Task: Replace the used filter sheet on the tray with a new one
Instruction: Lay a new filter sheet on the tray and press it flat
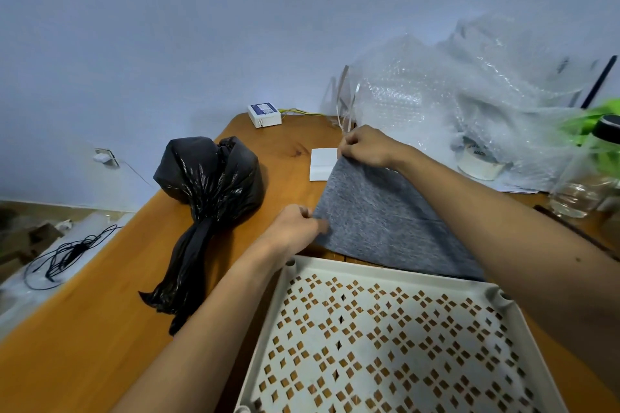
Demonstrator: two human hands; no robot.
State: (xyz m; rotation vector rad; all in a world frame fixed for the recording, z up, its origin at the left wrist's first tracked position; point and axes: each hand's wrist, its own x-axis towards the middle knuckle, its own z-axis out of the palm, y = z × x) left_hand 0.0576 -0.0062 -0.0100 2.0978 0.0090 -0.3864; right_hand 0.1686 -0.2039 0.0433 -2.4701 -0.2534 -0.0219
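Thumb and fingers of the left hand (297,226) pinch the grey filter sheet (385,221) at its left edge. The right hand (367,147), wrist bent, pinches its raised far corner. Both forearms reach forward. The sheet slopes to the tray's (335,266) far rim.

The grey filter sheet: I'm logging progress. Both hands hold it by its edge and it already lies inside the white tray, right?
No. The left hand and right hand do hold the grey filter sheet by its edge, but the head view shows it beyond the far rim of the white tray, not inside.
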